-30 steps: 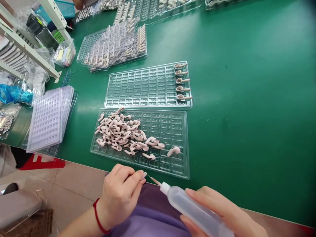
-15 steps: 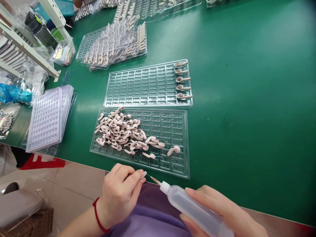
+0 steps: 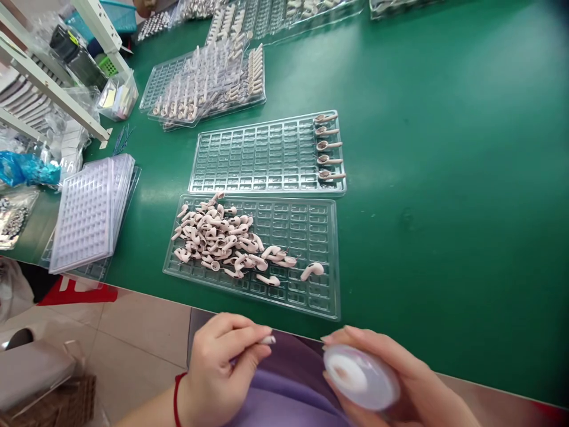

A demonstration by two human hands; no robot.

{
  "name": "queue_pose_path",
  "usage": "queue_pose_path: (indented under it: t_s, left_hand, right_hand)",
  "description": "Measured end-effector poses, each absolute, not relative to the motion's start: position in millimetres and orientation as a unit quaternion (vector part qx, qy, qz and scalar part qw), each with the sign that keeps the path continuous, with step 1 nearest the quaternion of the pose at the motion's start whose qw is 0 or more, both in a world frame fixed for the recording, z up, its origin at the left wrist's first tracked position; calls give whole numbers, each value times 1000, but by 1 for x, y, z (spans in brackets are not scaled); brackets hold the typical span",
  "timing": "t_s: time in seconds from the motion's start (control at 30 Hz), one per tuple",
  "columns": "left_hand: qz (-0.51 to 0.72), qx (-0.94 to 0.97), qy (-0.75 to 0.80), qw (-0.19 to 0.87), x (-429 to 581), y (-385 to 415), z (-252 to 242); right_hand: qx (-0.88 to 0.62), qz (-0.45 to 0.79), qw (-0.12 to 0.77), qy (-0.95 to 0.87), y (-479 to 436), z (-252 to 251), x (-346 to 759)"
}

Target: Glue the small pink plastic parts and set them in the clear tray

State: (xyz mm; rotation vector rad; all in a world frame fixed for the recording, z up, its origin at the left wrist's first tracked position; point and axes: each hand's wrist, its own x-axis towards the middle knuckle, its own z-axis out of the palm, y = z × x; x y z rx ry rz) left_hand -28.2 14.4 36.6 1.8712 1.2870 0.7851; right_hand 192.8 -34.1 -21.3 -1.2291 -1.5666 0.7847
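Between the thumb and fingers of my left hand (image 3: 226, 362) a small white earbud shell (image 3: 268, 340) is pinched, only its end showing. My right hand (image 3: 395, 367) is wrapped round a translucent squeeze bottle (image 3: 377, 385) whose white cap points toward me; its thin tip is foreshortened and blurred. The bottle and the shell are apart. Just beyond my hands lies a clear tray (image 3: 306, 207) with a heap of white earbud shells (image 3: 217, 234) on its left half. One loose shell (image 3: 312, 271) rests on its right side.
A second clear tray (image 3: 240, 154) behind it has a column of shells (image 3: 328, 146) along its right edge. Stacked filled trays (image 3: 178, 89) stand farther back. To the left are pale empty trays (image 3: 84, 213), a clear box (image 3: 118, 98) and a white rack post (image 3: 100, 26).
My right hand has drawn the bottle's tip away from the shell and turned the bottle toward me. My left hand has shifted slightly right and down, still pinching the shell.
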Motion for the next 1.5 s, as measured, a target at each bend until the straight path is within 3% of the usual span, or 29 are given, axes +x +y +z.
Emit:
queue_pose_path:
  t_s: [0.13, 0.23, 0.47, 1.03, 1.5]
  left_hand:
    - [253, 431, 585, 638, -21, -1, 26]
    - [262, 273, 580, 721, -15, -3, 16]
    - [291, 230, 587, 720, -11, 2, 8]
    - [284, 284, 609, 684, -9, 7, 6]
    - [264, 263, 582, 723, -13, 8, 15]
  right_hand:
    - [-457, 283, 488, -688, -23, -18, 174]
    - [-442, 218, 493, -717, -16, -15, 164]
    - [-456, 150, 473, -739, -11, -13, 156]
    - [-471, 156, 467, -732, -14, -14, 152]
    - [-438, 176, 460, -752, -14, -19, 161]
